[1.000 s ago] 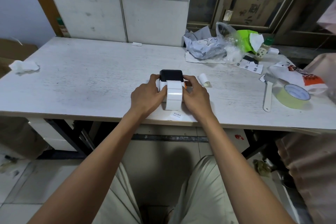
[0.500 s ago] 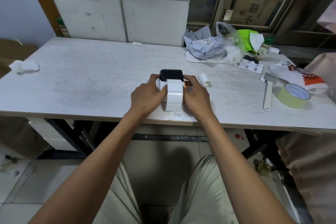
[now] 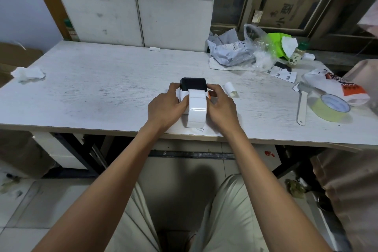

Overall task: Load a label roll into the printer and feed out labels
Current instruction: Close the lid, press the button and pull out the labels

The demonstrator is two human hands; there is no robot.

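A small white label printer with a black lid [image 3: 193,84] sits near the front edge of the white table [image 3: 102,92]. A white strip of labels [image 3: 196,108] curls out of its slot and down toward me. My left hand [image 3: 165,108] clasps the printer's left side, thumb up by the lid. My right hand [image 3: 222,106] clasps the right side, fingers by an orange part [image 3: 209,96]. A small printed slip [image 3: 199,129] lies under the strip. The printer's white body is mostly hidden by my hands.
A small white roll [image 3: 230,89] lies just right of the printer. Further right are a white-handled brush [image 3: 302,104], a yellow tape roll [image 3: 332,109], a printed bag [image 3: 337,86], plastic bags [image 3: 241,51] and a small bottle [image 3: 295,57]. Crumpled tissue [image 3: 27,73] lies far left.
The label strip hangs a little longer out of the printer than before. Both hands stay on the printer's sides.
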